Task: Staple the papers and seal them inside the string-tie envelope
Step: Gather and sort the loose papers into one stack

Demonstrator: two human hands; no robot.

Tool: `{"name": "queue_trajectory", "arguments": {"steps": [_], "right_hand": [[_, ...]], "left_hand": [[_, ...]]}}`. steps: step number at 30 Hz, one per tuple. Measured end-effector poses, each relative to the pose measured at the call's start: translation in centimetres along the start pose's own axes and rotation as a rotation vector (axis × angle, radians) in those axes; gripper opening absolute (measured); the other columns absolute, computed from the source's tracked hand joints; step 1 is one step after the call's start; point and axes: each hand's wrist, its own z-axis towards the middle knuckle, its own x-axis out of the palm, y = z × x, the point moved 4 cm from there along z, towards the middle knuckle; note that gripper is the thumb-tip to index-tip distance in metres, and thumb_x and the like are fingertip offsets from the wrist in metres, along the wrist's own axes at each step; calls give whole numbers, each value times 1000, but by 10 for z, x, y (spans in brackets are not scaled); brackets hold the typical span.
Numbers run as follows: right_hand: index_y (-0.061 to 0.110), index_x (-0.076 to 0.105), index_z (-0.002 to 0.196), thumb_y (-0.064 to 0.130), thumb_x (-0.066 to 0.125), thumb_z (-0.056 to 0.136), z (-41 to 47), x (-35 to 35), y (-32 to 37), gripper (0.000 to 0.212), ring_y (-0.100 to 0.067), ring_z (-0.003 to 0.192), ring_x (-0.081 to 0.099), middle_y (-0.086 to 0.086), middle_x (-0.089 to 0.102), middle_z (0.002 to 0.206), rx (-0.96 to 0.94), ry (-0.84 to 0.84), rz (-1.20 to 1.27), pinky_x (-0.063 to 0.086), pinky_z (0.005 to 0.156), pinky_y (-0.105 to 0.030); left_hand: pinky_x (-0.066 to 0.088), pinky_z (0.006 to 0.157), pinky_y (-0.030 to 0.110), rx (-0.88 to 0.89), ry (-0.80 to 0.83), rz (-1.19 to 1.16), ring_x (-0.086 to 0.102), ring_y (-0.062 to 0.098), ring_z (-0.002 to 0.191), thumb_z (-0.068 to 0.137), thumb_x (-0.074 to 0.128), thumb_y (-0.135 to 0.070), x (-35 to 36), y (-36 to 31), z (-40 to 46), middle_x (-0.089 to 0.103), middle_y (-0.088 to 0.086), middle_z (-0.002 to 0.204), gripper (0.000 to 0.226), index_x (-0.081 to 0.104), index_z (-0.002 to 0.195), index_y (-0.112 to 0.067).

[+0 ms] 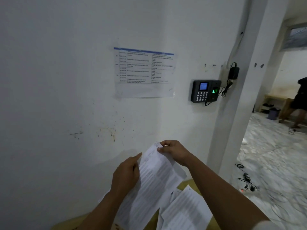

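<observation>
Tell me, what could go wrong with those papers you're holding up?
The right hand only pinches the top corner of the held papers, and the left hand just steadies one edge, so sheets could slip out of line before stapling. More loose sheets lie below on the yellow surface; they might get mixed up or left out. No stapler is in view.
</observation>
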Motion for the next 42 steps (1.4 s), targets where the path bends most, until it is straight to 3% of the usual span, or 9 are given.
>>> {"name": "queue_trajectory", "arguments": {"steps": [6,11,20,25,30,33,36,40,42], "right_hand": [[18,80,100,24,78,84,-4,-1,11,17,-28,100,73,-3,78,105,-13,36,-42,58,94,-43],[19,79,99,25,79,83,-7,-15,7,17,-29,101,73,-3,78,105,-39,-29,-37,57,97,-46],[14,72,118,12,80,85,-16,-51,-52,34,-10,77,71,3,76,79,41,-82,-59,52,72,-16],[15,73,116,7,81,82,-4,-61,-105,36,-25,86,72,-22,75,96,128,-93,46,58,85,-36],[20,74,113,2,79,83,10,-58,-177,36,-11,90,66,-14,71,97,247,-40,53,53,89,-22],[13,73,119,0,78,83,27,-56,-234,39,-17,95,70,-17,75,104,324,14,51,56,92,-24],[4,70,123,0,73,87,44,-58,-293,36,-15,80,70,-13,74,92,388,54,-190,47,67,-12],[2,69,123,5,65,91,78,-71,-378,32,-30,119,64,-14,68,128,415,94,-498,38,89,-7],[15,66,129,16,59,93,98,-81,-410,36,-23,124,61,-1,64,136,452,105,-615,44,103,-23]], "left_hand": [[49,99,32,34,39,-117,53,8,118,95,57,-41,-4,2,5,57,-13,131,45,58,137,-26],[54,91,22,69,179,-209,65,0,99,103,54,-21,11,-14,10,69,-14,117,33,57,135,-28],[50,99,30,-39,220,-295,63,11,111,101,55,-12,52,-12,17,66,-10,128,46,53,144,-29],[35,113,25,-97,333,-250,48,6,136,102,53,-12,104,11,14,49,-12,152,56,42,153,-33],[31,111,21,-222,487,-167,49,16,138,103,49,-7,165,46,-4,48,1,154,58,38,155,-30],[36,106,22,-306,558,-146,57,21,126,101,49,-4,203,65,-20,56,7,145,56,43,152,-25],[43,86,27,-382,606,-130,62,20,92,94,48,-12,238,84,-36,70,14,119,52,55,145,-24],[50,83,38,-410,669,-80,65,32,88,84,46,-14,274,120,-56,61,6,92,66,40,149,-22],[45,84,34,-438,664,-23,62,29,94,93,48,-12,282,127,-59,59,6,99,61,38,152,-22]]}}
